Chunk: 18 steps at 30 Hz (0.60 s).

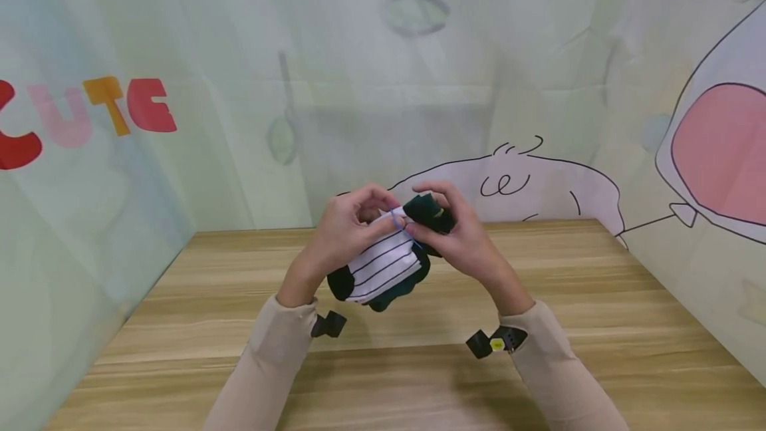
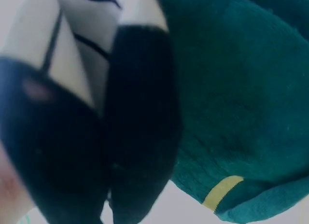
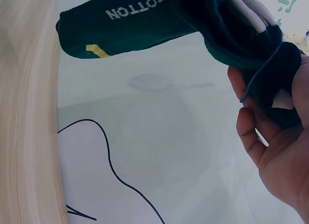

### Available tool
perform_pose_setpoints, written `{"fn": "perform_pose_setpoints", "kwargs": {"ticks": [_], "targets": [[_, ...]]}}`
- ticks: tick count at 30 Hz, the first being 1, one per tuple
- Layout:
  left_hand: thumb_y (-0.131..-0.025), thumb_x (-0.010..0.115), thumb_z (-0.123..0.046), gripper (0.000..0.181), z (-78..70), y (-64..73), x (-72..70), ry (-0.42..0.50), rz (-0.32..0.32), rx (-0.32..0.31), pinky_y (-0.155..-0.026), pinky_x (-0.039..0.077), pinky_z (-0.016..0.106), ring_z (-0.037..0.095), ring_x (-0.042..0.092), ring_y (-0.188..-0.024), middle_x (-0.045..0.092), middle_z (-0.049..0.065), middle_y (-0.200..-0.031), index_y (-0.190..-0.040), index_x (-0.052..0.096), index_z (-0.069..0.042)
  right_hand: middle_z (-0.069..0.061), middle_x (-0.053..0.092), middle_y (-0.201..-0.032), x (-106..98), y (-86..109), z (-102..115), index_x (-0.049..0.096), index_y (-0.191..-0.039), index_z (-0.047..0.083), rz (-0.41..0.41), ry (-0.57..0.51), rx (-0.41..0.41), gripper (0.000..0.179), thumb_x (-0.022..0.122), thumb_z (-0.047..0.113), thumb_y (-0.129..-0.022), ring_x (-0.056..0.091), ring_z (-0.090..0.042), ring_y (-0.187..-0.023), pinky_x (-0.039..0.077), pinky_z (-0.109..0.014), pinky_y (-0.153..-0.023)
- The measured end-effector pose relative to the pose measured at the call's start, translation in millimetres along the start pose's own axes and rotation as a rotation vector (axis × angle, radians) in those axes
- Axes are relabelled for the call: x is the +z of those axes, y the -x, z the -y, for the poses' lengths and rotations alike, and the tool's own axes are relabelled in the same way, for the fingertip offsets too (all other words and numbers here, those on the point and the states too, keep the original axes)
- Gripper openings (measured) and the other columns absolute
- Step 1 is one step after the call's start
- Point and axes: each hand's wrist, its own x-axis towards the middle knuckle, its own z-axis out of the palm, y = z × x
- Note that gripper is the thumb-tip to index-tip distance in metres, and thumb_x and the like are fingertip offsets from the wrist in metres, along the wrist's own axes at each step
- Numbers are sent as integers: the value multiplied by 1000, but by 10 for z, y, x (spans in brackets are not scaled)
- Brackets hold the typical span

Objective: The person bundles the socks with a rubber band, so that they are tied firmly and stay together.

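A bundle of socks hangs in the air above the table, held between both hands. One part is a white sock with dark stripes (image 1: 383, 265) and dark ends; beside it are green socks (image 3: 120, 26), with "COTTON" lettering and a yellow mark. A thin blue band (image 1: 396, 219) crosses the bundle near its upper end. My left hand (image 1: 347, 225) pinches the white fabric by the band, thumb on top. From the other side, my right hand (image 1: 463, 238) grips the green end, its fingers bent round it. In the left wrist view, dark sock ends (image 2: 142, 98) hide most of that hand.
Below the hands lies a wood-grain table (image 1: 239, 378). A pale cloth backdrop (image 1: 239, 171) with printed letters and line drawings closes off the back and both sides. Small dark devices (image 1: 329, 324) sit at both wrists, over beige sleeves (image 1: 263, 364).
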Motion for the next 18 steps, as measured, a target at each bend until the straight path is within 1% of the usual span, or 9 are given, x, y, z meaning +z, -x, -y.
{"fn": "perform_pose_setpoints", "kwargs": {"ticks": [2, 5, 7, 10, 13, 18], "targets": [[-92, 72, -10, 18, -3, 1, -1, 0, -3, 0, -56, 53, 28, 15, 64, -62, 70, 4, -89, -107, 63, -5, -15, 63, -115, 5, 3, 5, 46, -136, 16, 2, 0, -34, 53, 70, -2, -91, 63, -28, -100, 55, -44, -83], [-93, 72, -11, 18, -7, 2, -5, 3, -6, -6, -55, 52, 29, 16, 64, -61, 70, 4, -87, -108, 64, -6, -12, 59, -122, 13, 9, 10, 47, -134, 15, 0, 9, -76, 49, 68, -1, -93, 61, -28, -103, 54, -47, -84], [-93, 72, -11, 18, 1, 0, -7, 4, -8, -8, -55, 52, 28, 16, 64, -62, 70, 5, -88, -108, 64, -5, -11, 56, -126, 15, 13, 10, 48, -133, 14, -7, 10, -87, 46, 67, -1, -94, 60, -28, -106, 54, -49, -86], [-92, 73, -9, 18, 6, -3, -17, 2, -12, -9, -55, 52, 27, 15, 64, -63, 71, 5, -89, -108, 65, -5, -11, 54, -125, 4, 17, 12, 48, -130, 13, -32, 6, -85, 44, 66, -3, -93, 59, -29, -107, 54, -51, -87], [-91, 73, -7, 19, 9, -8, -26, 6, -13, -12, -57, 52, 26, 16, 65, -65, 71, 7, -92, -108, 65, -3, -12, 55, -122, -22, 19, 23, 48, -129, 13, -64, 2, -70, 45, 65, -6, -93, 58, -30, -106, 55, -51, -84], [-91, 73, -7, 20, 15, -8, -30, -1, 0, -39, -63, 56, 29, 15, 69, -72, 72, 7, -95, -109, 65, -4, -12, 55, -119, -72, 14, 26, 48, -130, 13, -103, 15, -57, 45, 66, -5, -93, 58, -29, -103, 56, -47, -81]]}}
